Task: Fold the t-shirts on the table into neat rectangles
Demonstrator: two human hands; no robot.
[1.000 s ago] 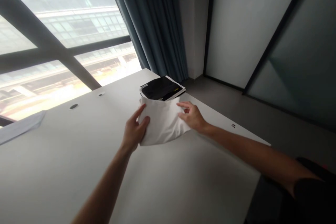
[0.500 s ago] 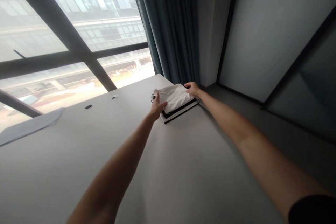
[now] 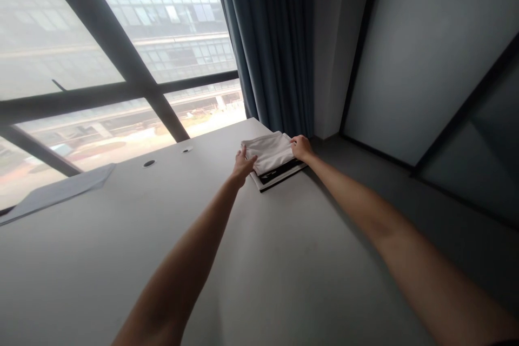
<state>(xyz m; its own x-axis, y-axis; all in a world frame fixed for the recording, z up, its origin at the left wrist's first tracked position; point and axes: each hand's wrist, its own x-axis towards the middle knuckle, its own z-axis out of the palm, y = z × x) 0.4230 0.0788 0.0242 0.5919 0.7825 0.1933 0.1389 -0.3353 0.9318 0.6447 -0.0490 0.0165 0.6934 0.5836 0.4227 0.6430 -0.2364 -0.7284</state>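
Head: L grip [image 3: 241,166] on wht cloth [image 3: 270,152].

Bright at ten, dim at three

A dark-framed window [image 3: 140,86] glares with daylight at my ten o'clock. A dark blue curtain [image 3: 275,43] hangs at twelve, black-framed frosted panels [image 3: 417,54] stand at two, grey floor [image 3: 389,184] shows at three, and my white table [image 3: 284,259] spreads to six.

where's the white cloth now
Head view, just right of centre: the white cloth lies on a stack on the table, between left hand and right hand.
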